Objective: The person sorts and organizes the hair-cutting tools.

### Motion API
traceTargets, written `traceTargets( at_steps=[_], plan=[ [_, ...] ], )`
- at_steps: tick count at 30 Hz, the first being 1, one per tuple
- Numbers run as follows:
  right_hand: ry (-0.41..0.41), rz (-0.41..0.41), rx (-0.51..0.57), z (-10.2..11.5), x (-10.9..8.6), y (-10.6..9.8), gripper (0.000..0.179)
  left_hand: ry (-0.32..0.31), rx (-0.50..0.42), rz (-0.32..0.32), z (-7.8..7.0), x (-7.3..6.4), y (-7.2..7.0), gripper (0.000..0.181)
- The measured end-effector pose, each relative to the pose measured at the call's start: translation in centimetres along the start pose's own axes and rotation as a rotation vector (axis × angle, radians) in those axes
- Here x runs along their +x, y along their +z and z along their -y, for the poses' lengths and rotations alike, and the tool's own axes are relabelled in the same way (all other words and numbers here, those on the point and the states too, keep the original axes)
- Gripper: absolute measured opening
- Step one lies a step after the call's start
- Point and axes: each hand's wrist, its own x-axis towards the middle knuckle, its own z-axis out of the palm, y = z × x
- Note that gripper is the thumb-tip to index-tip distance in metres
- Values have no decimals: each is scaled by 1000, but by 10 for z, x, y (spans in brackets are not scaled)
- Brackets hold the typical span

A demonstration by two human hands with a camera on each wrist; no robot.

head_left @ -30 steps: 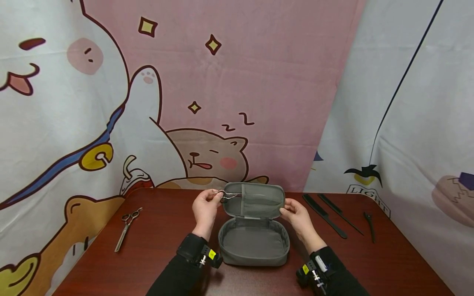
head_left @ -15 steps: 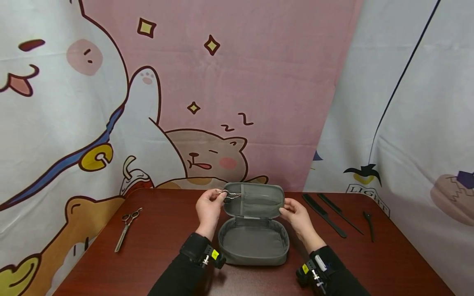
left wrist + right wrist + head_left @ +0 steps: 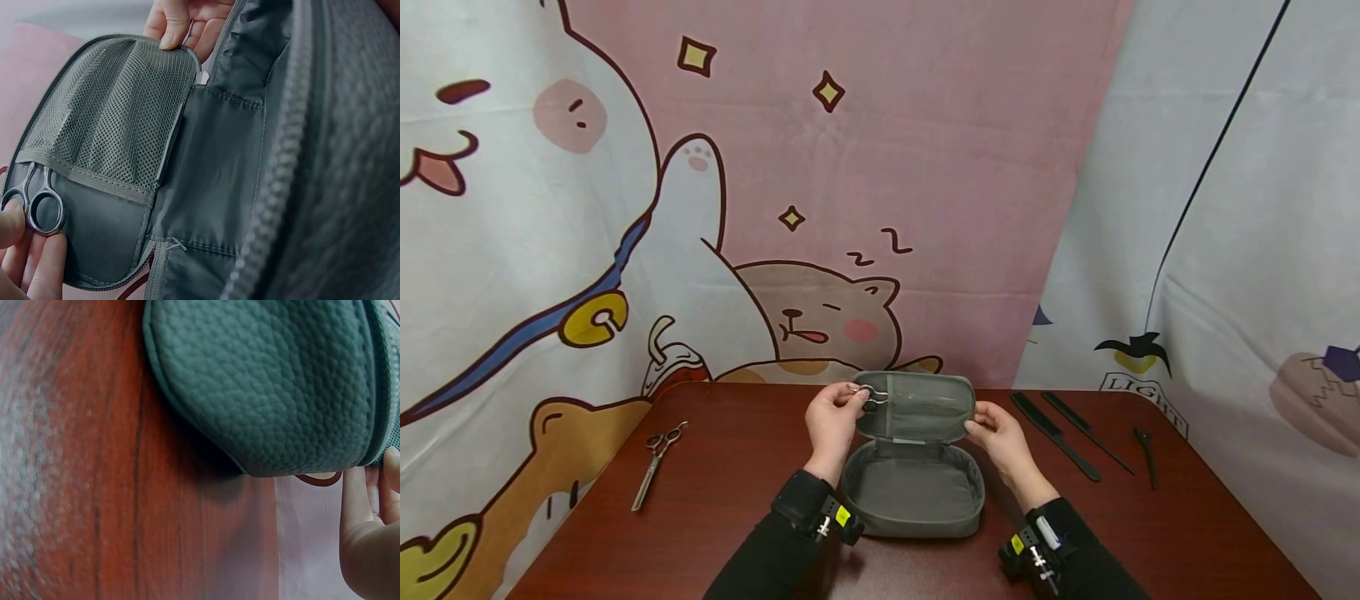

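An unzipped grey zip case (image 3: 917, 525) stands on the table with its lid (image 3: 876, 427) raised at the back. My left hand (image 3: 833, 421) pinches a pair of scissors (image 3: 47, 179) by the finger rings, at the lid's left side. Their blades are hidden inside the mesh pocket (image 3: 106, 119) lining the lid, while rings and shanks stick out past its elastic edge. On the other side, my right hand (image 3: 1000, 437) holds the lid's right edge between thumb and fingers. The case's lower compartment (image 3: 219, 162) shows its bare dark lining.
Another pair of scissors (image 3: 657, 462) lies on the brown table (image 3: 737, 517) at the left. To the right lie a wide-toothed comb with a handle (image 3: 1060, 437), a tail comb (image 3: 1090, 433) and a small dark hair clip (image 3: 1146, 454). A cartoon-printed cloth (image 3: 962, 208) hangs behind.
My left hand has moved rightward, sliding the scissors deeper into the mesh pocket; less of them shows outside it. The right hand keeps its hold on the lid.
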Motion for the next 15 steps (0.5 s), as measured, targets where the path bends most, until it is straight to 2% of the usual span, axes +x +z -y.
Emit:
traceTargets(
  at_steps=[15],
  plan=[
    [-3, 2, -20, 2, -1, -1, 26, -22, 10, 49, -2, -2, 5, 12]
  ],
)
